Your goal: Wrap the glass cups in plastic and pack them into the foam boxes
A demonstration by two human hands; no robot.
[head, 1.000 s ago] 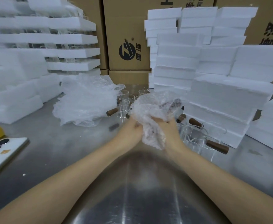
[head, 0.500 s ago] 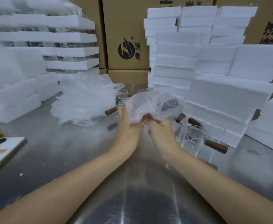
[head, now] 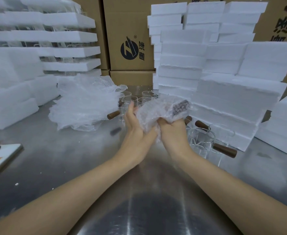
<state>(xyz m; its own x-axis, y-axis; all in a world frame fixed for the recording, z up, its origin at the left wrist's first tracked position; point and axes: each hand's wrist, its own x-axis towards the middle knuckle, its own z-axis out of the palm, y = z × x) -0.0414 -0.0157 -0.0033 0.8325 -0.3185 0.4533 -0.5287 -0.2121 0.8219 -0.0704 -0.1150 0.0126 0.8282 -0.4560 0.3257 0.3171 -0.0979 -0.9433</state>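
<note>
A phone (head: 0,158) lies at the tabletop's (head: 63,158) left edge. Above its middle, the right hand (head: 173,133) is clenched on the gathered bottom of the bubble wrap (head: 149,119) round a cup (head: 164,107), whose brown handle (head: 181,107) shows through. The left hand (head: 134,131) presses straight-fingered against the bundle's left side. Bare cups (head: 204,139) stand just right of the hands, and a wrap heap (head: 86,106) lies to the left. Foam boxes (head: 224,92) are stacked toward the far right corner, with cartons (head: 131,39) beyond.

The bubble wrap (head: 153,114) I hold is clear, crinkly plastic over a dark wooden handle (head: 181,107). My table (head: 68,158) is brushed, shiny steel; the foam boxes (head: 227,99) are matt, grainy white; the cartons (head: 127,28) brown cardboard.
</note>
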